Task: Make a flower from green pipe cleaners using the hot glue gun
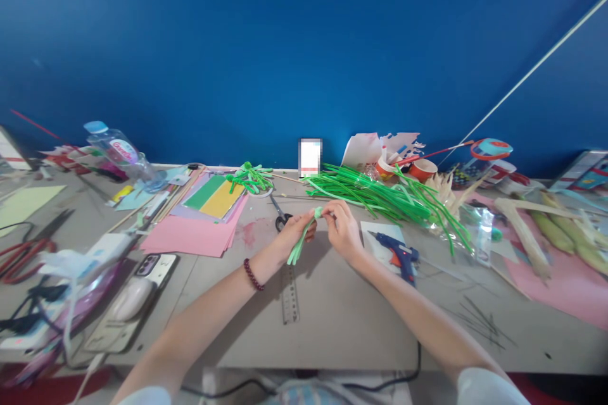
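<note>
My left hand (293, 233) is closed around a small bunch of light green pipe cleaners (296, 249), whose loose ends hang down below the fingers. At the bunch's top sits a rounded green knob. Against that knob the fingertips of my right hand (342, 228) are pinched, gripping the same bunch from the right. Just behind my left hand lie black-handled scissors (280, 214), partly hidden. Beneath the hands a clear ruler (291, 296) rests on the table. To the right of my right hand, a blue glue gun (401, 254) lies on a white sheet.
A large heap of green pipe cleaners (380, 196) lies behind my right hand. Finished-looking green pieces (251, 178) rest by coloured paper (192, 234) on the left. A phone (114, 323), a plastic bottle (121, 149) and red-handled scissors (28, 259) stand or lie further left.
</note>
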A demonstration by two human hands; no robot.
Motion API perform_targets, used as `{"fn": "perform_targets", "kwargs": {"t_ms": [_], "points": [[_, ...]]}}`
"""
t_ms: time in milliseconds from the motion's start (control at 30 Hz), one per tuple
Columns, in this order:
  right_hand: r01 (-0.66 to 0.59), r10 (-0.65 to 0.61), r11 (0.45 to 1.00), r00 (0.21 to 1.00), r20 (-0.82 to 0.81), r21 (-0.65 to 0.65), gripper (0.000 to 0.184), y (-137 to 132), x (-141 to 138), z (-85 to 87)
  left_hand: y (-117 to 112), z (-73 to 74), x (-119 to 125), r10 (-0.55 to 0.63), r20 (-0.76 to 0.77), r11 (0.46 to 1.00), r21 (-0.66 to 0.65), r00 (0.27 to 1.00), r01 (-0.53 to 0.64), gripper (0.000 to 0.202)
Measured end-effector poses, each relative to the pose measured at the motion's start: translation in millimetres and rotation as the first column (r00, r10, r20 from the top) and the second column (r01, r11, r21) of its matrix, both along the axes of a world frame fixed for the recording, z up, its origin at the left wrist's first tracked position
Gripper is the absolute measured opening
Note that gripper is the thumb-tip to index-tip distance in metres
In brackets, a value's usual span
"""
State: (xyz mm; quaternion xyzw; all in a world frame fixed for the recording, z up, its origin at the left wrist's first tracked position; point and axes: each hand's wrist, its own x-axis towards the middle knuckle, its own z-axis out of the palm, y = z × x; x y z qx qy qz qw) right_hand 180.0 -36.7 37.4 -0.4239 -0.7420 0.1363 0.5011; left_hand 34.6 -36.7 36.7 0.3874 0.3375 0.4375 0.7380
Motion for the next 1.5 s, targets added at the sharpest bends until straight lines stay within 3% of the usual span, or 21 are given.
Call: {"fn": "perform_targets", "kwargs": {"t_ms": [167,233,333,433,567,667,800,900,1100,1500], "points": [[-0.086,0.065,0.988,0.984,-0.163,-0.127,0.01,5,-2,-5.1,2,-1.1,0,0.035,-0.025,0.999,0.016,0.999,-0.034,0.045],[-0.156,0.082,0.958,0.954,-0.288,-0.241,0.007,9,-2,-7.9,4,-1.1,-1,0.041,-0.037,0.999,0.021,0.998,-0.04,0.046],[-0.265,0.092,0.901,0.89,-0.446,-0.343,0.018,14,-1,-8.8,7,-2.6,-3,0.042,-0.068,0.998,0.054,0.997,-0.039,0.048],[-0.346,0.132,0.851,0.869,-0.476,-0.395,0.031,15,0,-4.7,10,-5.4,-7,0.051,-0.132,0.993,0.109,0.99,-0.036,0.047],[-0.378,0.187,0.809,0.891,-0.413,-0.45,0.031,14,3,0.2,12,-5.0,-10,0.062,-0.208,0.983,0.184,0.976,-0.023,0.044],[-0.336,0.178,0.834,0.915,-0.362,-0.438,0.031,16,5,-1.7,10,1.1,-10,0.088,-0.243,0.981,0.19,0.966,-0.042,0.042],[-0.249,0.144,0.892,0.948,-0.285,-0.377,0.03,17,5,-7.7,7,8.3,-6,0.209,-0.172,0.972,0.142,0.963,-0.185,0.032],[-0.261,0.174,0.903,0.948,-0.265,-0.34,0.03,14,3,-10.0,9,7.0,-5,0.244,-0.06,0.96,0.155,0.968,-0.232,0.034],[-0.191,0.127,0.949,0.96,-0.251,-0.25,0.025,8,-2,-9.3,10,0.5,-6,0.282,-0.067,0.953,0.136,0.957,-0.271,0.031],[-0.222,0.131,0.937,0.938,-0.32,-0.269,0.023,8,-4,-12.9,6,6.4,-4,0.313,-0.011,0.945,0.105,0.95,-0.31,0.023]]}}
